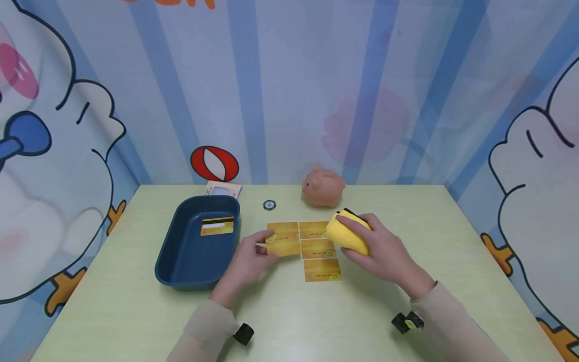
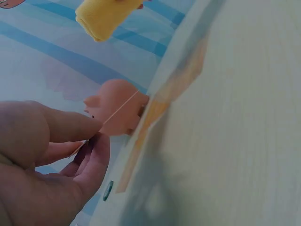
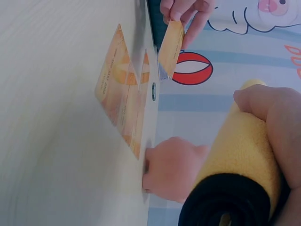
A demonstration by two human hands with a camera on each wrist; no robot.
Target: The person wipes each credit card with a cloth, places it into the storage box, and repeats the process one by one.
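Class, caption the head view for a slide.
The left hand pinches a gold card beside a blue tray; the right hand grips a yellow cloth.

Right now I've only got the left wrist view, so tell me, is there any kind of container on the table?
Observer: Yes, the head view shows a dark blue tub just to the left of the left hand.
Operator: Anything lying in it?
Observer: A gold bank card, with its black stripe side facing up.
Operator: My picture cuts off the yellow cloth roll. What does its other end look like?
Observer: In the right wrist view, the end turned toward that camera is black.
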